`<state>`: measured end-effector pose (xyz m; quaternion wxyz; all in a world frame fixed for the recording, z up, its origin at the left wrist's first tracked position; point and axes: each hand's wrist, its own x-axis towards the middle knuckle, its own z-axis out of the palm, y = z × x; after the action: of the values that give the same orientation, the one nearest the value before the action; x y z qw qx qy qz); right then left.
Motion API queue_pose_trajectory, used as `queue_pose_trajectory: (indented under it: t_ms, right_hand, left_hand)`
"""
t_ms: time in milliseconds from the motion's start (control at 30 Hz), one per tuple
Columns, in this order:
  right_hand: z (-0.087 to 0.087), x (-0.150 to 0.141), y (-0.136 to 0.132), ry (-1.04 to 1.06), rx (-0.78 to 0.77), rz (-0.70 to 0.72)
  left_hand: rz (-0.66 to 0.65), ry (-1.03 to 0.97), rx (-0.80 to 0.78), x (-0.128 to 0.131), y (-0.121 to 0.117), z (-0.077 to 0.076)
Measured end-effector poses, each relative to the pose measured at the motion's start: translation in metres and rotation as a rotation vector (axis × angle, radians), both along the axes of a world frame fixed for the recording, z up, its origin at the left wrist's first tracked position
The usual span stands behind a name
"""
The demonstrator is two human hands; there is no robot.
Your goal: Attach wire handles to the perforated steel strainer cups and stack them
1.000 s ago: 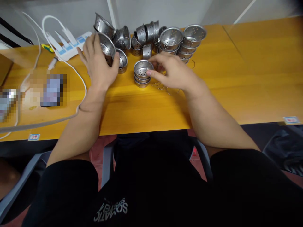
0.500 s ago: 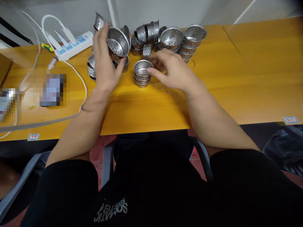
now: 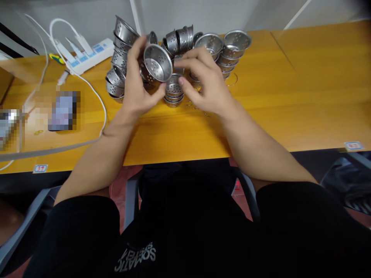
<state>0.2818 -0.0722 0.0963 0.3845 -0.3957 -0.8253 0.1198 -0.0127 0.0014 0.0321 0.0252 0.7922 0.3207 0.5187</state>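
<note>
My left hand is closed round a perforated metal cup, tilted so its open mouth faces me and to the right. That cup hangs above the table, just up and left of a short stack of smaller perforated cups. My right hand is open, fingers spread and slightly curled, beside the stack's right edge; whether its thumb touches the rim I cannot tell. Behind my right fingers, a wider perforated cup tops another stack, partly hidden.
A leaning stack of cups stands at left, several more lie at the back, and a nested stack is at right. Thin wire rings lie nearby. A white power strip, cables and a phone occupy the left side.
My left hand has moved right and slightly down with the cup, bringing it over the small stack and uncovering the leaning stack. My right hand has shifted slightly left, its fingers lifted and more extended.
</note>
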Motion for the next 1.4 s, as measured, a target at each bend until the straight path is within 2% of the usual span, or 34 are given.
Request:
queue_pose_trajectory:
  t_ms: [200, 300, 367, 533, 700, 867, 933, 1000, 1067, 1133, 1233, 1400]
  right_hand:
    - [-0.005, -0.009, -0.004, 0.054, 0.050, 0.208]
    - [-0.007, -0.008, -0.002, 0.017, 0.010, 0.210]
    - [-0.008, -0.007, 0.000, -0.016, -0.021, 0.183]
    - [-0.009, -0.004, 0.003, -0.036, -0.049, 0.186]
    - [-0.009, -0.001, 0.005, -0.013, -0.034, 0.208]
    - [-0.007, 0.005, 0.007, 0.066, 0.025, 0.261]
    - [-0.005, 0.008, 0.007, 0.070, 0.056, 0.305]
    - [-0.003, 0.010, 0.007, 0.057, 0.061, 0.336]
    - [-0.002, 0.012, 0.007, 0.040, 0.014, 0.309]
    - [-0.002, 0.013, 0.007, 0.034, -0.047, 0.258]
    - [-0.002, 0.013, 0.009, 0.062, -0.065, 0.273]
    - [-0.001, 0.013, 0.011, 0.075, -0.048, 0.269]
  left_hand:
    - [-0.245, 0.087, -0.012, 0.020, -0.018, -0.008]
    - [-0.201, 0.197, -0.154, 0.018, -0.027, -0.002]
    - [-0.172, 0.226, -0.195, 0.015, -0.031, 0.003]
    - [-0.184, 0.218, -0.119, 0.010, -0.025, -0.002]
    - [-0.124, 0.242, -0.071, 0.011, -0.018, -0.005]
    - [-0.262, 0.193, 0.093, 0.015, -0.018, -0.001]
    - [-0.282, 0.163, 0.086, 0.014, -0.016, -0.003]
    - [-0.244, 0.170, 0.003, 0.012, -0.012, -0.005]
    - [-0.208, 0.189, -0.049, 0.010, -0.007, -0.007]
    - [-0.235, 0.192, -0.002, 0.009, -0.003, -0.007]
    - [-0.311, 0.157, 0.139, 0.010, -0.004, -0.004]
    - [-0.206, 0.180, 0.107, 0.012, -0.015, 0.003]
